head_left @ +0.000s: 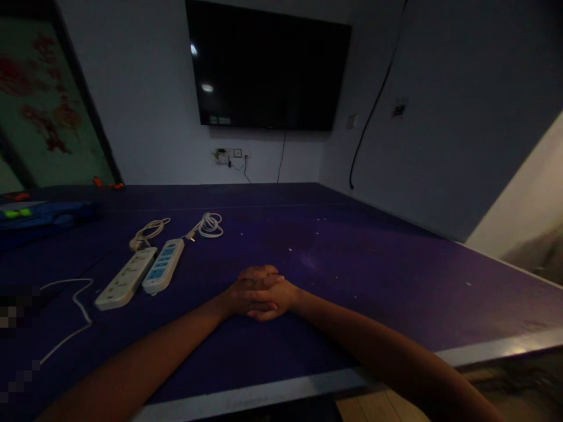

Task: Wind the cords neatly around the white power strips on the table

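My left hand (243, 298) and my right hand (284, 298) are clasped together on the purple tabletop (272, 357), at the middle of the head view. The fingers of each are closed over the other hand, and no object shows between them. The palms are hidden. To the left of the hands, apart from them, lie two power strips side by side. The nearer one is a white power strip with blue socket faces (163, 266). Beyond it lies an all-white power strip (126, 278).
Coiled white cords (210, 225) lie behind the strips. A thin white cable (83, 310) curves at the left. Blue cloth (53, 215) sits at the far left. Small white scraps (290, 250) dot the table. A large dark television (268, 64) hangs on the wall.
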Motion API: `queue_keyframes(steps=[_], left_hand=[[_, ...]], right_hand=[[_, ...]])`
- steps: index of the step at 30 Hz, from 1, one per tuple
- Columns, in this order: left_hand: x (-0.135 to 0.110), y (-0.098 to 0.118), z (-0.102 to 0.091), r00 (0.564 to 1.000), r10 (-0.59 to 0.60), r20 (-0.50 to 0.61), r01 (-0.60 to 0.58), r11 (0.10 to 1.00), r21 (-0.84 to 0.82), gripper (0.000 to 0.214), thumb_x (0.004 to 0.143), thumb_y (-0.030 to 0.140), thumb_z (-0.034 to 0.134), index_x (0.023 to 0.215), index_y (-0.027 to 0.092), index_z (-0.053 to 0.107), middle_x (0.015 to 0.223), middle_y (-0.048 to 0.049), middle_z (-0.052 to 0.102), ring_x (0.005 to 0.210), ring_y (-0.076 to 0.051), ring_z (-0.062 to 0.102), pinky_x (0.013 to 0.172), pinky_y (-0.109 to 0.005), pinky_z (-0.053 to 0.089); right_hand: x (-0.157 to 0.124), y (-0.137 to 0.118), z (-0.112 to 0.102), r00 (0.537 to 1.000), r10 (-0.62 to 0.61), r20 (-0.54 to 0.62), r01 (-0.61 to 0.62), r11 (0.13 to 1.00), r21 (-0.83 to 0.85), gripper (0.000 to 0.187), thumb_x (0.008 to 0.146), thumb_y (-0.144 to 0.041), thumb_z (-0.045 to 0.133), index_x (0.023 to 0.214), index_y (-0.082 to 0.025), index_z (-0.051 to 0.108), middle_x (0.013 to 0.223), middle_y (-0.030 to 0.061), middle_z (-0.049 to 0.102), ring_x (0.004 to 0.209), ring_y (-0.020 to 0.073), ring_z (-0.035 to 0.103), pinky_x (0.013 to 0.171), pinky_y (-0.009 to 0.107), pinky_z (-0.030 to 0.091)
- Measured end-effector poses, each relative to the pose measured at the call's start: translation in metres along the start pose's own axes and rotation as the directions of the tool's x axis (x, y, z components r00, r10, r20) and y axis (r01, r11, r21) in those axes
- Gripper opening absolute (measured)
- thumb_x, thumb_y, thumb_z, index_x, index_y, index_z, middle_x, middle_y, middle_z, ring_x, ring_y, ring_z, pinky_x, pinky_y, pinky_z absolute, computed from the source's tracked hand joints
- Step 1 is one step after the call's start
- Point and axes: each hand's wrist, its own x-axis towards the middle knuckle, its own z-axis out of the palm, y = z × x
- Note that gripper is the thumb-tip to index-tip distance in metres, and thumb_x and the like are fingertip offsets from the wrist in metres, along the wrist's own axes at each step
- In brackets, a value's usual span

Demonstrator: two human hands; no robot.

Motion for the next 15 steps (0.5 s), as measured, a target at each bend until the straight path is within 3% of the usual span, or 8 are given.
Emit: queue_keyframes(steps=[4,9,15], left_hand=[[0.0004,-0.0024,0.0039,0.999,0.031,-0.022,-0.030,1.000,0.005,0.058,0.078,0.055,0.043,0.130,0.030,0.046,0.126,-0.0046,0.057,0.122,-0.025,0.043,0.098,-0.037,0.035],[-0.0003,-0.0018,0.0023,1.000,0.012,-0.016,-0.012,1.000,0.006,0.064,0.078,0.057,0.041,0.134,0.027,0.040,0.128,-0.0070,0.055,0.121,-0.026,0.044,0.098,-0.038,0.035],[-0.0021,-0.0042,0.0066,0.996,0.059,-0.071,-0.059,0.998,0.003,0.065,0.079,0.054,0.040,0.136,0.023,0.038,0.128,-0.0081,0.055,0.122,-0.028,0.043,0.097,-0.039,0.036]], right_hand=[[-0.0014,0.0028,0.0043,0.999,-0.039,-0.008,0.039,0.999,-0.015,0.049,0.083,-0.049,0.046,0.119,-0.017,0.056,0.126,0.0144,0.051,0.124,0.0245,0.040,0.099,0.042,0.036],[-0.0022,0.0029,0.0066,0.991,-0.036,-0.127,0.038,0.999,0.010,0.047,0.082,-0.048,0.046,0.118,-0.019,0.057,0.120,0.0129,0.056,0.123,0.0237,0.041,0.098,0.040,0.038],[-0.0008,-0.0002,0.0011,0.997,-0.017,-0.073,0.017,1.000,0.001,0.045,0.081,-0.048,0.048,0.115,-0.022,0.059,0.119,0.0092,0.058,0.123,0.0231,0.042,0.100,0.036,0.037]])
